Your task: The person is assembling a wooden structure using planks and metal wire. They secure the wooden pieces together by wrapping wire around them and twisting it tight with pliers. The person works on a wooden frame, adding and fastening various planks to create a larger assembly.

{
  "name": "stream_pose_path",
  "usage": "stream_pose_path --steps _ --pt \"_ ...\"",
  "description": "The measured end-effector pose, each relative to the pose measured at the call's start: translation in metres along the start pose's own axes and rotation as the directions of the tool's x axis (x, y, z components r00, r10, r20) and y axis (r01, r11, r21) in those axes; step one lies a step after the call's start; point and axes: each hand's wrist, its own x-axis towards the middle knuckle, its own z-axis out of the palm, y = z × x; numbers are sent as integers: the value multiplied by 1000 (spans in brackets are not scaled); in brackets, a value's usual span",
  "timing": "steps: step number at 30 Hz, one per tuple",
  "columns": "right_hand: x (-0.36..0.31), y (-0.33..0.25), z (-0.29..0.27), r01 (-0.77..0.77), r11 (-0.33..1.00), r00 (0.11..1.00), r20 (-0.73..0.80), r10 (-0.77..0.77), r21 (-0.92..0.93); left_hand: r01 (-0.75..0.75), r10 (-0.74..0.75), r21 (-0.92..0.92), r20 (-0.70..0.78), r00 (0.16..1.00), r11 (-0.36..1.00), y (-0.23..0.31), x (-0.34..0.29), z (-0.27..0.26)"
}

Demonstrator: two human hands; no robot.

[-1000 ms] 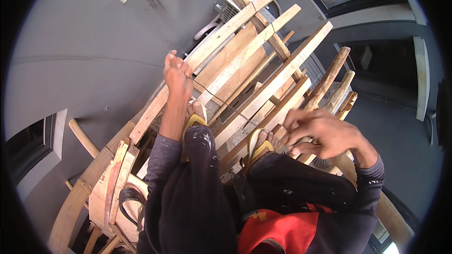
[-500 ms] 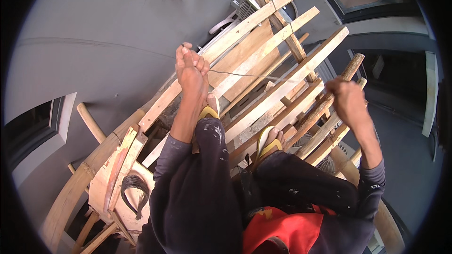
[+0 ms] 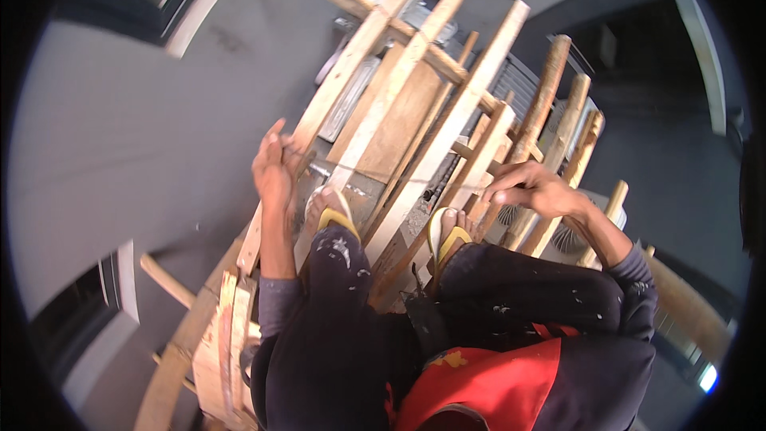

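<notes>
A thin dark wire (image 3: 399, 184), blurred by motion, stretches between my two hands above the timber. My left hand (image 3: 275, 172) holds one end near the long pale beam at the left, its fingers bent and somewhat smeared. The other end is pinched in my right hand (image 3: 535, 189), which is held over the shorter wooden pieces on the right. Beneath the wire run several sawn wooden beams (image 3: 427, 156), laid side by side with gaps between them. My feet, in yellow-strapped sandals (image 3: 338, 219), rest on this timber.
A rough crosspiece (image 3: 437, 56) passes under the far beam ends. Round poles (image 3: 545, 100) stick out at the right, above fan units (image 3: 568, 238). A thick bamboo pole (image 3: 177, 367) lies at the lower left. Grey walls (image 3: 159, 128) with windows stand on both sides.
My view has turned and shifted. My left hand has lowered and its fingers have loosened; my right hand has moved inward and down. The wire, taut before, now sags a little between them.
</notes>
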Motion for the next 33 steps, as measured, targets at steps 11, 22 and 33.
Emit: stream_pose_path --steps 11,22,33 --pt "-10 34 11 148 927 951 -208 -229 -343 -231 228 -63 -45 973 971 51 22 49" --pt "23 -14 21 171 875 938 -198 -286 -454 285 -214 -40 566 796 958 -23 -64 129" --pt "10 13 9 147 838 945 -175 -276 -526 -287 221 -585 -182 958 759 28 6 28"
